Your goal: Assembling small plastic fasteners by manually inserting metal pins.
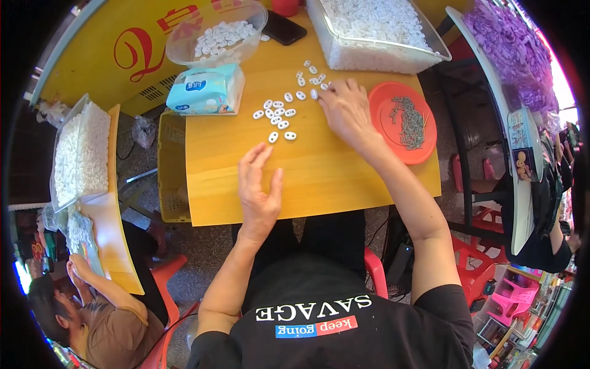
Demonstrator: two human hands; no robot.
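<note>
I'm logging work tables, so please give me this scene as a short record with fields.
Left hand: open, near loose white pieces
Right hand: fingertips at one white piece, grip unclear
Red plate: holds small thin grey parts, right of right hand
Tissue pack: light blue, left side of the table
Phone: dark, between clear bowl and clear box

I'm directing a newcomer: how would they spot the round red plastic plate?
Find the yellow rectangular table. Near its right edge, beside the person's right hand, lies the round red plastic plate. Unlike the clear plastic tub beyond, heaped with white pieces, it holds slender grey-green pieces.
</note>
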